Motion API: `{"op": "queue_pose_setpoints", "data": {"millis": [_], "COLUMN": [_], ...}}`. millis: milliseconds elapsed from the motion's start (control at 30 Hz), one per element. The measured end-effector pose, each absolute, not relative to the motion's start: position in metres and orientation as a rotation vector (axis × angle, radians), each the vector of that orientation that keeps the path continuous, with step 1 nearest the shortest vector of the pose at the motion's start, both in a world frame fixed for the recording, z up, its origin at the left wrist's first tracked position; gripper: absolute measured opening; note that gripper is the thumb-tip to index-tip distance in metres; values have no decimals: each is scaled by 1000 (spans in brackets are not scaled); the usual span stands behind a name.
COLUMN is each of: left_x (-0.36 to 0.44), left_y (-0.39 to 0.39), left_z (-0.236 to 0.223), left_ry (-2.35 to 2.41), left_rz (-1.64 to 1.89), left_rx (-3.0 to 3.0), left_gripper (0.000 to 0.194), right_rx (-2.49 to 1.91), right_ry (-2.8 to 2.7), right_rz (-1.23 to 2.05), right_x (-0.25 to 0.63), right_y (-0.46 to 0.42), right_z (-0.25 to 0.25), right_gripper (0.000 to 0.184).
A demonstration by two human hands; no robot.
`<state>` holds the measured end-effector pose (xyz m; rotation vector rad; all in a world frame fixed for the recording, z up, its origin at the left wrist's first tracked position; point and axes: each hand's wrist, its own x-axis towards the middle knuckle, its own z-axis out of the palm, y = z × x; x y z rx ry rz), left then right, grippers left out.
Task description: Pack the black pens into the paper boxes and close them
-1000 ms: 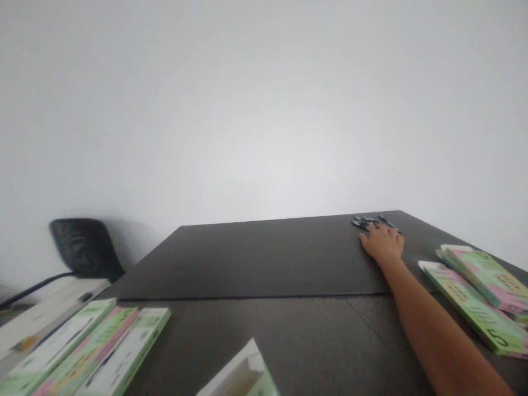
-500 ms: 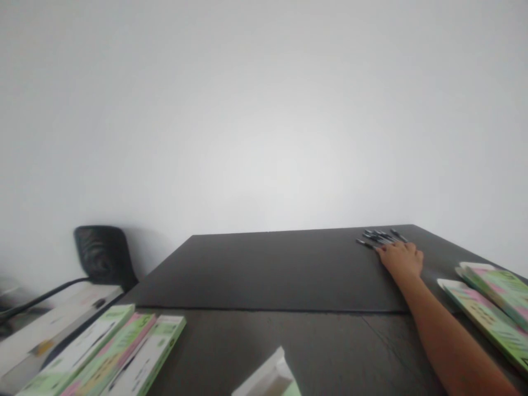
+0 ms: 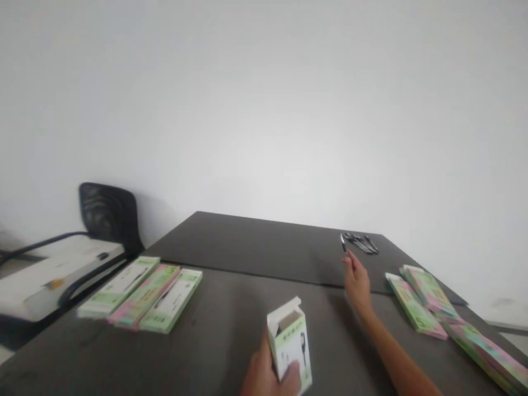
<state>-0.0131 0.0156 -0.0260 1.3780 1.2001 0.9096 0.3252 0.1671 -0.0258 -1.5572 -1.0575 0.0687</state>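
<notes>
at the far left, a black mesh chair (image 3: 109, 220) with a white carton (image 3: 72, 267) lying on the seat part. next, flat on the dark table (image 3: 235, 242), three boxes (image 3: 144, 297) in a slanted row, side by side, two mostly white with green ends, the middle one patterned in pink, green and yellow; neatly set out, but cannot tell whether filled or not. then, near the bottom middle, the left hand (image 3: 268, 374), closed around an open box (image 3: 292, 346), thumb across the front, fingers behind. further right, the right hand (image 3: 358, 283), over the table, fingertips apparently pinched on the lower end of a pen (image 3: 342, 241). just beyond, near the far right corner of the table, a small fan of loose pens (image 3: 363, 245), too bunched and blurred to count. at the right edge, patterned boxes (image 3: 416, 305), partly overlapping and less tidy, with pale far ends, perhaps loose flaps. judging by the layout, partway along: one box opened and gripped, one pen apparently picked out, the other pens left lying on the table, outside any box. as for looks, the gripped box narrow, white and green, printed with a dark pen picture, tilted with its open end up, white flaps spread, inside shadowed, contents impossible to make out; the pinched pen slim, dark with a lighter stretch, pointing up and away from the fingers.
</notes>
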Motion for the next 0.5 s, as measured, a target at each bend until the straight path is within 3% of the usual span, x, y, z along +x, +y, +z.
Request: {"op": "queue_pose_setpoints", "data": {"millis": [100, 267, 500], "left_x": [-12, -15, -16], "left_y": [18, 17, 14], "left_z": [-32, -27, -27], "left_ry": [1058, 1068, 1049], "left_rz": [990, 1047, 1027], "left_rx": [1525, 1675, 1797], "left_gripper": [53, 41, 41], "right_rx": [-1423, -1209, -928], "right_ry": [-990, -879, -884], "right_rz": [207, 353, 491], "right_x": [281, 225, 170], "right_y": [117, 48, 5], "right_z": [-19, 3, 43], "right_gripper": [77, 54, 33]}}
